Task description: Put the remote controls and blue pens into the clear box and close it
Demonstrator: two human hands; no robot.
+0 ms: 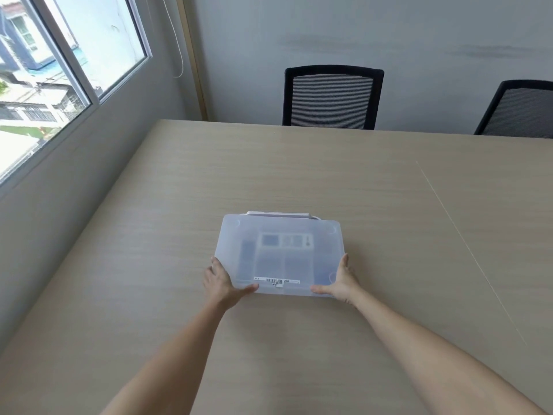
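The clear box [279, 226] rests on the wooden table, its frosted lid [326, 235] lying over it with a barcode sticker near the front edge. Through the lid I make out blurred remote controls [287, 241] and darker shapes; pens cannot be told apart. My left hand [220, 281] grips the lid's near left corner, thumb on top. My right hand [339, 281] grips the near right corner the same way. A white handle shows at the box's far edge.
The beige table [389, 205] stretches wide around the box. Two black mesh chairs [332, 97] stand behind its far edge. A window fills the left wall, close to the table's left side.
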